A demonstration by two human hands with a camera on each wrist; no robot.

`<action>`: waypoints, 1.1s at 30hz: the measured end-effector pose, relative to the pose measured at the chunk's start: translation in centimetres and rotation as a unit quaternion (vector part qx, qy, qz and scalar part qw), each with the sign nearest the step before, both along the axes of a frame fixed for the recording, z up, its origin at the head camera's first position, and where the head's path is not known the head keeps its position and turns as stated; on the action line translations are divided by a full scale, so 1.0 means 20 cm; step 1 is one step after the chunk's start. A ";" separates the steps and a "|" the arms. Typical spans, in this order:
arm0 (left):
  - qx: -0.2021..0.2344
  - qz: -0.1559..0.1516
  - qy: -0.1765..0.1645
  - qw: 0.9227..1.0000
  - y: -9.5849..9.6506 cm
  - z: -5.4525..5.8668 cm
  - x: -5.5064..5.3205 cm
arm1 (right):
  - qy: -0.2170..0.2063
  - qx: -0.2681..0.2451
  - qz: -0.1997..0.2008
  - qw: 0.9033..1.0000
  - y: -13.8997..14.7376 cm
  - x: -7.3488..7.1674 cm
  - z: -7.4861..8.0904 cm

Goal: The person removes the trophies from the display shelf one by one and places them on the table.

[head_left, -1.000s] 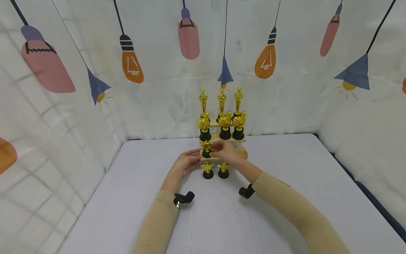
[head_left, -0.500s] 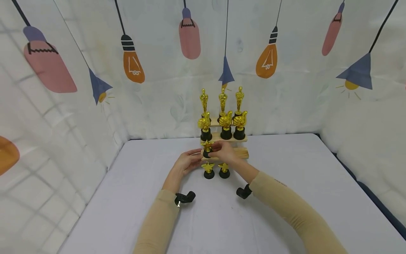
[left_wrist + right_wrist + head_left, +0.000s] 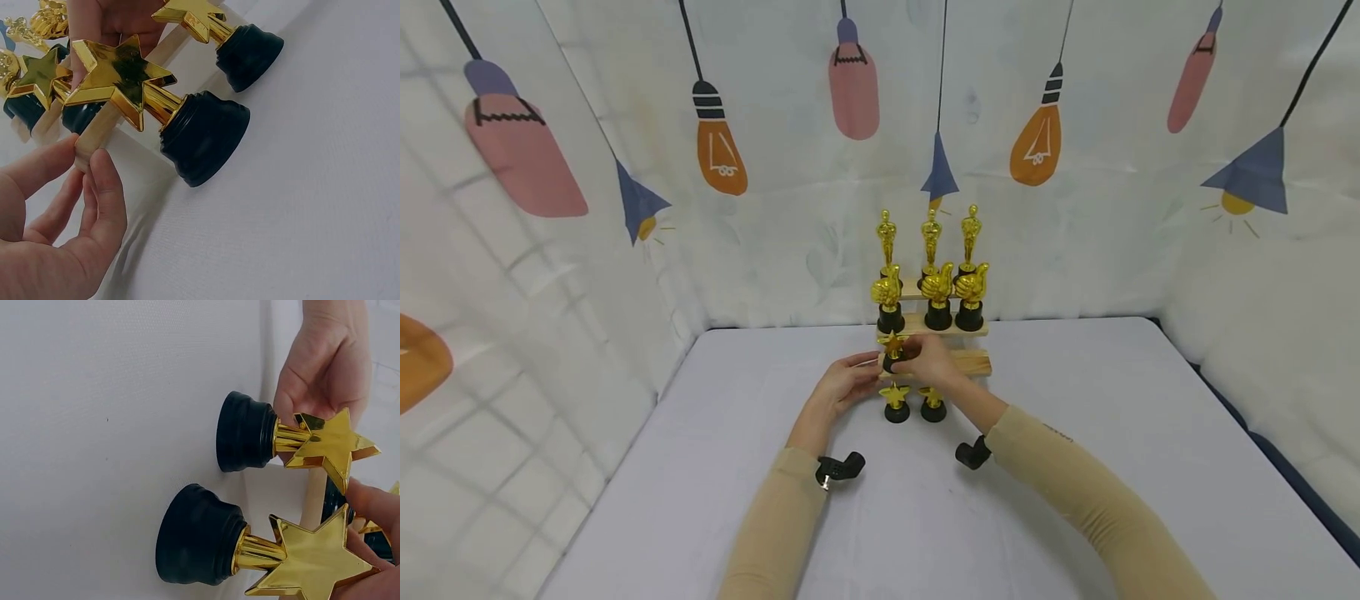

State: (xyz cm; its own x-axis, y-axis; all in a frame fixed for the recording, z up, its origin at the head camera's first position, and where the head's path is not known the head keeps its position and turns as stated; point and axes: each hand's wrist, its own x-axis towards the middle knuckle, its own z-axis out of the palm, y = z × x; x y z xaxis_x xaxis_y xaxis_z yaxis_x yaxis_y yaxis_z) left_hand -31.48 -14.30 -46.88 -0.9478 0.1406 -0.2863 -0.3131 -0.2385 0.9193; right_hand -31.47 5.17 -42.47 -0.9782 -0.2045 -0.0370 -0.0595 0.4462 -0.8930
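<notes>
My right hand [image 3: 928, 358] grips a gold star trophy [image 3: 893, 343] by its black base, at the left end of the lowest step of a wooden tiered stand [image 3: 973, 362]. Whether that base bears fully on the step is hard to tell. My left hand [image 3: 81, 225] pinches the left end of this step [image 3: 94, 144] between thumb and fingers. Two more star trophies, a left one [image 3: 896, 400] and a right one [image 3: 933, 402], stand upright on the table before the stand. In the right wrist view the held trophy's base [image 3: 334, 500] is partly hidden by a star.
Gold thumbs-up trophies [image 3: 937, 292] line the middle step. Gold figure trophies [image 3: 931, 237] stand on the top step behind them. A white cloth covers the table [image 3: 737, 400], and a lamp-patterned curtain [image 3: 790, 233] hangs behind it.
My right wrist has shifted slightly left and the held star looks a little turned. My left hand stays at the step's end. The head view has drifted slightly.
</notes>
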 end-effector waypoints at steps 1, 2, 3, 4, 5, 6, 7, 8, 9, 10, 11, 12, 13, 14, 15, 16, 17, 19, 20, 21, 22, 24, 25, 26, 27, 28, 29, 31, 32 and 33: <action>0.000 0.000 0.000 1.000 0.00 0.00 0.00 | 0.002 0.002 0.002 1.000 0.00 0.00 0.00; 0.000 -0.001 0.001 1.000 0.00 0.00 0.00 | 0.004 0.004 0.002 1.000 0.00 0.00 0.00; -0.001 0.000 0.002 1.000 0.00 0.00 0.00 | 0.006 0.004 0.001 1.000 0.00 0.00 0.00; 0.000 -0.001 0.003 1.000 0.00 0.00 0.00 | 0.007 0.007 0.001 1.000 0.00 0.00 0.00; 0.000 -0.002 0.004 1.000 0.00 0.00 0.00 | 0.008 0.009 -0.001 1.000 0.00 0.01 0.00; 0.001 -0.001 0.004 1.000 0.00 0.00 0.00 | 0.009 0.011 -0.003 1.000 0.00 0.01 0.01; 0.002 -0.001 0.004 1.000 0.00 0.00 0.00 | 0.008 0.012 -0.005 1.000 0.01 0.01 0.01; 0.003 -0.002 0.003 1.000 0.00 0.00 0.00 | 0.005 0.013 -0.008 1.000 0.01 0.01 0.01; 0.003 -0.002 0.003 1.000 0.00 0.00 0.00 | 0.001 0.014 -0.011 1.000 0.01 0.01 0.01; 0.002 -0.001 0.003 1.000 0.01 0.00 0.00 | -0.002 0.015 -0.014 1.000 0.02 0.02 0.01; 0.002 -0.001 0.002 1.000 0.01 0.00 0.00 | -0.004 0.017 -0.017 1.000 0.02 0.02 0.02; 0.002 0.000 -0.001 1.000 0.01 0.00 0.00 | -0.006 0.020 -0.018 1.000 0.02 0.02 0.02; 0.001 0.000 -0.001 1.000 0.01 0.00 0.00 | -0.009 0.023 -0.021 0.999 0.03 0.02 0.02; -0.001 0.001 -0.003 1.000 0.01 0.00 0.00 | -0.010 0.025 -0.022 0.999 0.04 0.02 0.02; -0.003 0.001 -0.003 1.000 0.01 0.00 0.00 | -0.010 0.024 -0.021 0.999 0.04 0.02 0.02; -0.003 0.002 -0.004 1.000 0.01 0.00 -0.01 | -0.010 0.023 -0.020 0.999 0.04 0.03 0.02; -0.002 0.003 -0.005 1.000 0.01 0.00 -0.01 | -0.009 0.022 -0.019 1.000 0.05 0.03 0.01; 0.000 0.005 -0.006 1.000 0.01 -0.01 -0.01 | -0.006 0.015 -0.015 1.000 0.05 0.03 0.01; 0.000 0.005 -0.005 1.000 0.01 -0.01 -0.01 | -0.003 0.012 -0.012 1.000 0.05 0.03 0.01; 0.002 0.006 -0.003 1.000 0.01 -0.01 -0.01 | -0.001 0.009 -0.009 1.000 0.06 0.03 0.01; 0.004 0.006 -0.003 1.000 0.01 -0.01 -0.01 | 0.000 0.009 -0.007 1.000 0.06 0.03 0.01; 0.005 0.006 -0.002 1.000 0.01 -0.02 -0.01 | 0.003 0.009 -0.004 1.000 0.06 0.03 0.01; 0.005 0.006 -0.002 1.000 0.01 -0.02 -0.01 | 0.003 0.009 -0.003 1.000 0.06 0.03 0.01; 0.003 0.006 -0.001 1.000 0.01 -0.02 -0.01 | 0.004 0.012 -0.003 1.000 0.06 0.03 0.01; 0.004 0.006 -0.002 1.000 0.00 -0.02 -0.01 | 0.005 0.014 -0.003 1.000 0.06 0.03 0.01; 0.004 0.006 -0.004 1.000 0.00 -0.02 -0.01 | 0.006 0.016 -0.003 1.000 0.06 0.03 0.01; 0.003 0.006 -0.004 1.000 0.01 -0.02 -0.01 | 0.008 0.019 -0.004 1.000 0.06 0.03 0.01; 0.003 0.006 -0.005 1.000 0.01 -0.02 -0.01 | 0.010 0.025 -0.005 1.000 0.06 0.03 0.01; 0.003 0.006 -0.004 1.000 0.01 -0.01 -0.01 | 0.013 0.028 -0.005 1.000 0.06 0.03 0.01; 0.004 0.007 -0.005 1.000 0.01 -0.01 0.00 | 0.015 0.030 -0.005 0.999 0.06 0.03 0.01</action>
State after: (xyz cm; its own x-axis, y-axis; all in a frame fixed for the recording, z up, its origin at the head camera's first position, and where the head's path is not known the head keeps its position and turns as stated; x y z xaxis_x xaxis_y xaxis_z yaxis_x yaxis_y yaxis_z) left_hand -31.57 -14.17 -47.14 -0.9465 0.1298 -0.2955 -0.3196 -0.2500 0.9140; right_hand -30.82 6.45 -42.22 -0.9811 -0.1922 -0.0205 -0.0799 0.4997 -0.8625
